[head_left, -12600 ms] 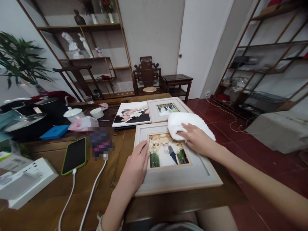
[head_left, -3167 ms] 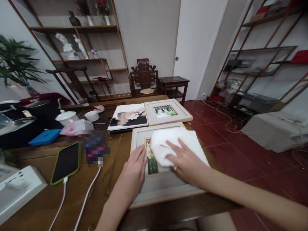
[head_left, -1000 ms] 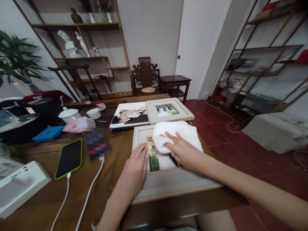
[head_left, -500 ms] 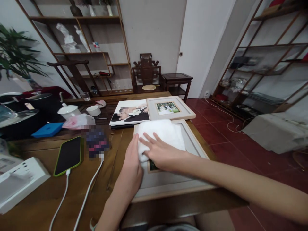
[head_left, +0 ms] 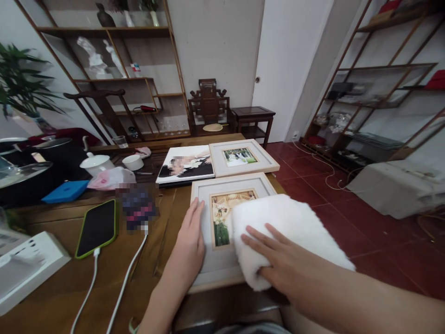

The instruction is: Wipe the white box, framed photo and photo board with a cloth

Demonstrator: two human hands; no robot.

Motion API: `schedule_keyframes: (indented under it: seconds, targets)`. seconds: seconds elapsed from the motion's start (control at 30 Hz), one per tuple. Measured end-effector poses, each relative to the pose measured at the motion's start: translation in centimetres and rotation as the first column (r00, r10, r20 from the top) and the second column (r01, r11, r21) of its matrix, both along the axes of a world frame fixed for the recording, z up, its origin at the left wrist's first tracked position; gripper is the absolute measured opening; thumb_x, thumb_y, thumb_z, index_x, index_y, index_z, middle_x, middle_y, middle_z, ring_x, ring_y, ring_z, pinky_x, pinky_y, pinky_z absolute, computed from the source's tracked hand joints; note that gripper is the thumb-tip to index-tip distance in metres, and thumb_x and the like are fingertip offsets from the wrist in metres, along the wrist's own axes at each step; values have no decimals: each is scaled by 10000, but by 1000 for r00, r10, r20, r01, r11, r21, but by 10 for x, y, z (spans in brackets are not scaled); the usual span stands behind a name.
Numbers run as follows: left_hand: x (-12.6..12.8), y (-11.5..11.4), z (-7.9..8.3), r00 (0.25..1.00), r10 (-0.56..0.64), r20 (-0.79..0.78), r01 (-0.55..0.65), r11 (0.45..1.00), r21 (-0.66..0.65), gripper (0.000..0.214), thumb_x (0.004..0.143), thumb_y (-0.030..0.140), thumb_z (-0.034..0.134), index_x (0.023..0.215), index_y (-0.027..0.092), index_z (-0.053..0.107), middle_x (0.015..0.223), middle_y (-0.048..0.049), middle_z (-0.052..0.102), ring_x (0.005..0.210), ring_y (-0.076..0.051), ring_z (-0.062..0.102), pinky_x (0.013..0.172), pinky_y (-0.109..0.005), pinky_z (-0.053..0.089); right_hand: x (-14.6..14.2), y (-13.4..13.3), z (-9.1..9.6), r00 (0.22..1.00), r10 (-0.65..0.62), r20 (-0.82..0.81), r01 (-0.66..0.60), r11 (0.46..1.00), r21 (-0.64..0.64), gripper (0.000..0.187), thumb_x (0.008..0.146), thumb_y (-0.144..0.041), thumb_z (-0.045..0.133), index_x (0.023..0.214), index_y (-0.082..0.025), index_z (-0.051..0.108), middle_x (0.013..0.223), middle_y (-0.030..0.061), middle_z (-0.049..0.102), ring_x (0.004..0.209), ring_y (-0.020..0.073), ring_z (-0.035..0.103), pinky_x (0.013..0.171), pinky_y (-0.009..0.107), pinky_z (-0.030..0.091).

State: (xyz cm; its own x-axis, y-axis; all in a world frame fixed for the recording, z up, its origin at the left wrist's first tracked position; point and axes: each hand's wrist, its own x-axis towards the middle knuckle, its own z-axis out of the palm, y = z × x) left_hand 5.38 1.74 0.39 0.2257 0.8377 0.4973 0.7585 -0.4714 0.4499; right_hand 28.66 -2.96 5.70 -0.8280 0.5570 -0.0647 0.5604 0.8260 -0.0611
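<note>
A light-wood picture frame (head_left: 201, 278) with a pale mat lies on the near part of the table, its small photo (head_left: 220, 232) partly covered. Over the frame's right side spreads a folded white fluffy towel (head_left: 281, 218), which hangs past the near right corner. My right hand (head_left: 274, 255) presses on this towel with fingers spread, the thumb tucked into its fold. Along the frame's left edge rests my left hand (head_left: 189, 241), fingers stretched out; its thumb cannot be seen.
Behind lie a second frame (head_left: 266, 162) and a white-edged photo panel (head_left: 174, 174). On the left are a phone (head_left: 97, 227) on a cable, a white box (head_left: 31, 273), a blue item (head_left: 66, 191), a white teapot (head_left: 97, 163) and a cup (head_left: 132, 162).
My right hand has slid the towel from the frame's upper left toward the near right, uncovering much of the photo. The left hand stays at the left edge.
</note>
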Motion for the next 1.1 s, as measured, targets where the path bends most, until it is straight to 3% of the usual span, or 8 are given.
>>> schedule_keyframes:
  seconds: [0.13, 0.23, 0.33, 0.43, 0.57, 0.77, 0.9, 1.1]
  targets:
    - [2, -1, 0, 997, -51, -51, 48, 998, -49, 447, 862, 92, 315, 1288, 121, 445, 1436, -168, 381, 1343, -242, 335, 1081, -454, 338, 38, 2, 20, 988, -156, -20, 155, 987, -50, 398, 611, 1, 512, 918, -201, 665, 1299, 157, 528, 1221, 314, 450, 969, 477, 385]
    - [4, -2, 1, 993, -54, -102, 44, 994, -97, 427, 889, 146, 322, 1299, 118, 438, 1405, -164, 435, 1311, -243, 392, 1054, -461, 377, 62, 23, 40, 949, -297, -109, 282, 950, -136, 373, 702, 0, 435, 909, -256, 611, 991, 57, 664, 939, 216, 609, 766, 320, 476]
    - [6, -4, 2, 990, -30, -141, 14, 993, -114, 407, 910, 196, 318, 1287, 127, 453, 1362, -155, 492, 1274, -238, 445, 1038, -465, 396, 70, 56, 45, 886, -401, -232, 411, 912, -5, 103, 792, -153, 494, 844, -214, 560, 763, 52, 615, 723, 217, 589, 617, 296, 448]
    - [6, -4, 2, 986, -23, -164, 3, 993, -119, 398, 914, 201, 316, 1279, 138, 462, 1352, -145, 506, 1262, -229, 460, 1030, -459, 407, 53, 89, 40, 842, -411, -350, 498, 841, 211, 207, 771, -78, 466, 934, -163, 560, 842, 100, 615, 744, 229, 579, 616, 307, 434]
    - [5, -1, 1, 991, -11, -136, -3, 994, -106, 391, 913, 208, 332, 1267, 128, 476, 1334, -155, 522, 1247, -224, 478, 1018, -443, 422, -1, 128, 30, 928, -103, -358, 271, 845, 460, 354, 823, 11, 325, 1049, -127, 561, 1207, 182, 540, 1125, 266, 478, 873, 406, 397]
    - [1, 4, -2, 994, -40, -106, 30, 995, -97, 366, 905, 217, 379, 1242, 152, 509, 1306, -141, 553, 1214, -236, 513, 994, -441, 448, -76, 158, 7, 974, 222, -50, -176, 876, 448, 322, 875, -49, 391, 1171, -120, 496, 1223, 165, 549, 1253, 236, 372, 990, 412, 297]
    - [2, 3, -2, 995, -35, -95, 27, 996, -84, 361, 908, 215, 376, 1235, 149, 513, 1306, -146, 551, 1214, -242, 512, 999, -460, 439, -77, 157, 0, 988, 151, -41, -124, 918, 377, 316, 885, -61, 391, 1171, -145, 494, 1144, 137, 581, 1083, 233, 502, 903, 379, 345]
    - [5, 0, -2, 996, -14, -84, 5, 994, -112, 372, 914, 217, 350, 1249, 141, 492, 1326, -147, 532, 1241, -234, 483, 1022, -476, 409, -25, 148, 10, 998, -48, -40, 59, 945, 323, 380, 761, 31, 410, 1073, -151, 527, 929, 111, 629, 817, 219, 563, 678, 306, 360]
